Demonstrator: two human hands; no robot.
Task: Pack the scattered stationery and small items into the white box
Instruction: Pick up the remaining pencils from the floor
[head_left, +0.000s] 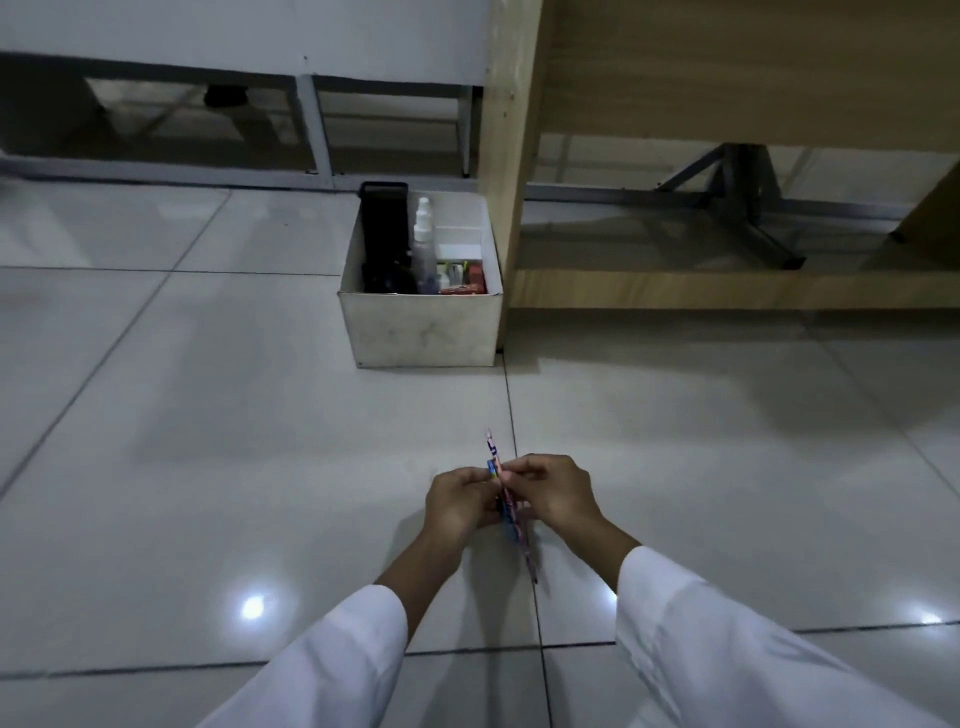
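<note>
Head view: one patterned pencil (503, 488) and one small blue item (491, 469), too blurred to name, sit pinched between my two hands, left hand (458, 500) and right hand (555, 491) both curled on them. At twelve o'clock, well apart, one white box (423, 327) on the tiled floor (208, 415) holds one spray bottle (423, 244) and one black case (383, 228).

no legible text, labels too blurred

The box (423, 327) sits far centre on the floor (208, 415), just left of a desk leg (506, 156); bottle (423, 234) in it; both hands near, holding pencils (506, 512).
</note>
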